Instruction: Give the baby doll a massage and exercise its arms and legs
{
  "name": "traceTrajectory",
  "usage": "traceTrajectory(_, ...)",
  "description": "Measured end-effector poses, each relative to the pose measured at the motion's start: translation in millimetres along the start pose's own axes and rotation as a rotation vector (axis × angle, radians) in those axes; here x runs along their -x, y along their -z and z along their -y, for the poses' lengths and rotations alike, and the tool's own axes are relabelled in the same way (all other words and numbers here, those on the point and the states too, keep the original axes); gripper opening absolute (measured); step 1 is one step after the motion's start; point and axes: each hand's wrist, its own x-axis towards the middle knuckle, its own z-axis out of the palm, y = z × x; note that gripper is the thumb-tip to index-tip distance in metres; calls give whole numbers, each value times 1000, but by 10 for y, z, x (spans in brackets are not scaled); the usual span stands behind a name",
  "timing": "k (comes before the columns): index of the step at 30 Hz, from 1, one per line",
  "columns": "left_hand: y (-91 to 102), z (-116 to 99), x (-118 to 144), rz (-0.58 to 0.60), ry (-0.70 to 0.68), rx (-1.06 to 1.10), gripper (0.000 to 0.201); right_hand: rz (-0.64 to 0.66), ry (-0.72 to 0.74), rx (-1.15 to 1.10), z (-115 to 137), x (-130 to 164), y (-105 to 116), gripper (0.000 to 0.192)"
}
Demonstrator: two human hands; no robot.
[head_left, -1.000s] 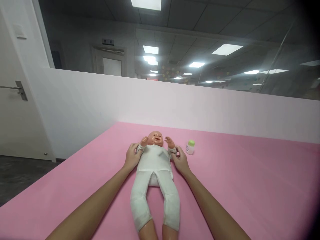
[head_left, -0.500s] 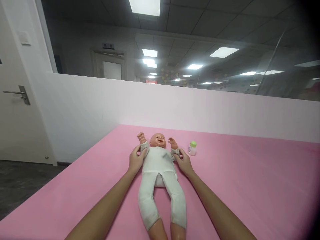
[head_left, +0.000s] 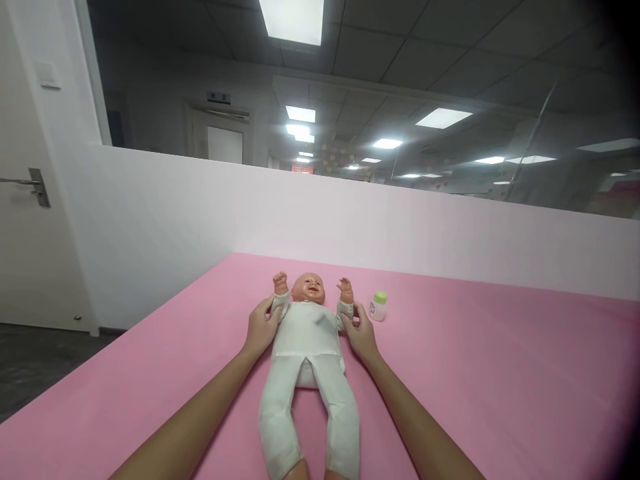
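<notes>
A baby doll (head_left: 306, 337) with a white cloth body lies on its back on the pink table surface (head_left: 480, 373), head away from me. My left hand (head_left: 262, 327) is closed around the doll's sleeved arm on the left side. On the other side, my right hand (head_left: 361, 333) grips the other sleeved arm, thumb toward the body. Both plastic doll hands point up past my fingers. The doll's feet are cut off by the bottom edge of the view. Just beyond my right hand stands a small clear bottle (head_left: 378, 308) with a green cap.
A white low wall (head_left: 380, 223) runs along the back of the pink surface, with glass above it. At the left are a door (head_left: 35, 253) with a metal handle and a dark floor (head_left: 40, 367).
The camera view has shifted slightly, so the doll and bottle appear a little lower and further left. Both hands keep their hold on the doll's arms, which look slightly more upright.
</notes>
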Motion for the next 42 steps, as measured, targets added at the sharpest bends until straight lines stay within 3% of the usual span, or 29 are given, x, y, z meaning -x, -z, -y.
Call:
traceTrajectory(5,-29,82,-17,63,-67,-30,41,60,90,105,-5,-3,12,30)
traceTrajectory(14,-32,-78,21,73,34,32,31,30,-10,-6,44,19,5,25)
traceTrajectory(35,-69,-93,4,75,14,0,31,26,-8,1,83,6,40,23)
traceTrajectory(42,-52,-44,-20,44,-63,-18,31,63,29,32,5,8,52,25)
